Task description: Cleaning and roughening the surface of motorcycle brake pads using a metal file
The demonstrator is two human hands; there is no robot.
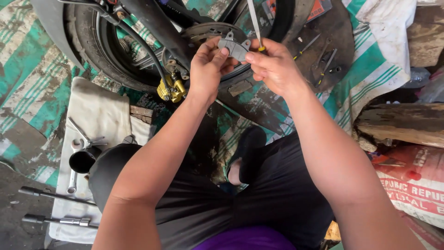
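Observation:
My left hand [209,65] and my right hand [274,65] both hold a small grey brake pad [235,48] up in front of a motorcycle wheel [99,51]. In my right hand there is also a thin metal tool [254,21] with a yellow end, pointing up. A yellow brake caliper [172,89] hangs on a black hose by the tyre, just left of my left wrist. The brake disc [208,31] shows behind the pad.
A white cloth [99,115] at the left bears wrenches [83,136], a black cup and socket bars [51,194]. Screwdrivers [323,65] lie on a dark mat at the upper right. A wooden log [402,122] and a printed sack [416,185] are at the right. My knees are below.

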